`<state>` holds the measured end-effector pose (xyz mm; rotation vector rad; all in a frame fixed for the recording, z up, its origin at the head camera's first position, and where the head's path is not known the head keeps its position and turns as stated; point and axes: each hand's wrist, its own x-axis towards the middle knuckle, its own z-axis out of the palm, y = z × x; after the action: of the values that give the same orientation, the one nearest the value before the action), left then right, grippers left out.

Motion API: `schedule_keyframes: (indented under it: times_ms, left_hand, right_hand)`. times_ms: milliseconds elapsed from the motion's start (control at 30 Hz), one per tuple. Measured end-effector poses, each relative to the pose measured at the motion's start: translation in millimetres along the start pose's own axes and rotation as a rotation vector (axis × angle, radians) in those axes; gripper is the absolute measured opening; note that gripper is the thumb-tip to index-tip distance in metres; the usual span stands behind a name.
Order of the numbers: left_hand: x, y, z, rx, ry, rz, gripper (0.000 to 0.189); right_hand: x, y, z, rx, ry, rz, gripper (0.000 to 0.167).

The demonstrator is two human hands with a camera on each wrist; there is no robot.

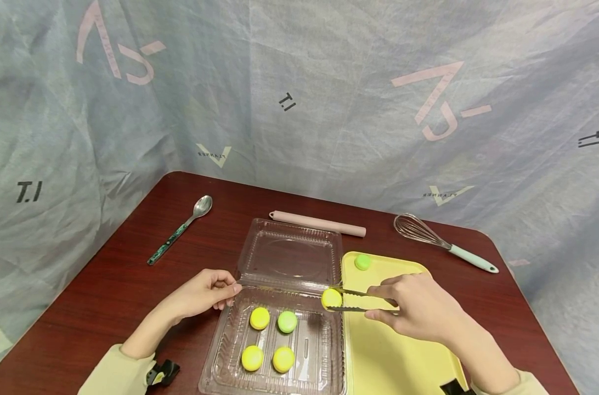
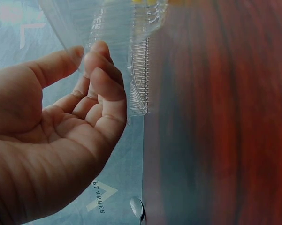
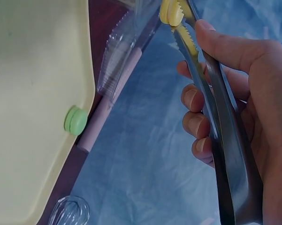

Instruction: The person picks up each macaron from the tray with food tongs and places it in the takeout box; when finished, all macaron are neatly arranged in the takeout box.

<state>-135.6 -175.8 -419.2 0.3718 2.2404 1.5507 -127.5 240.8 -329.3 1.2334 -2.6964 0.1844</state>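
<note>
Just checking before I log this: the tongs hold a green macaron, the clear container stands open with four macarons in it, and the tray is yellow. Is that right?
Not quite: the tongs hold a yellow macaron, not a green one, as the head view shows. The clear container stands open with four macarons in it, and the tray is yellow.

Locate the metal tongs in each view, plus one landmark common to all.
Head: below and right of centre, in the right hand; tongs.
Left wrist: not in it.
Right wrist: from bottom right up to the top edge.
Shared landmark: clear plastic container, below centre in head, top centre in left wrist, upper middle in right wrist.
</note>
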Motion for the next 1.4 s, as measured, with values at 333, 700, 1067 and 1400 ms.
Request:
schedule_keyframes:
  times_ms: [333, 700, 1067, 1400]
  left_hand:
    - [-0.2, 0.5, 0.0, 0.000, 0.002, -0.004, 0.027]
    - [-0.5, 1.0, -0.5, 0.007, 0.002, -0.002, 0.028]
    - [0.1, 1.2, -0.6, 0.017, 0.001, -0.004, 0.029]
    - [-0.6, 1.4, -0.6, 0.016, -0.003, 0.003, 0.030]
  right_hand:
    - [3.4, -8, 10, -0.008, -0.028, -0.037, 0.024]
    - [9.8, -17, 22, 0.018, -0.096, -0.070, 0.019]
    - [12.5, -21, 31, -0.003, -0.145, -0.083, 0.021]
    - [15.9, -25, 32, -0.030, -0.149, -0.104, 0.022]
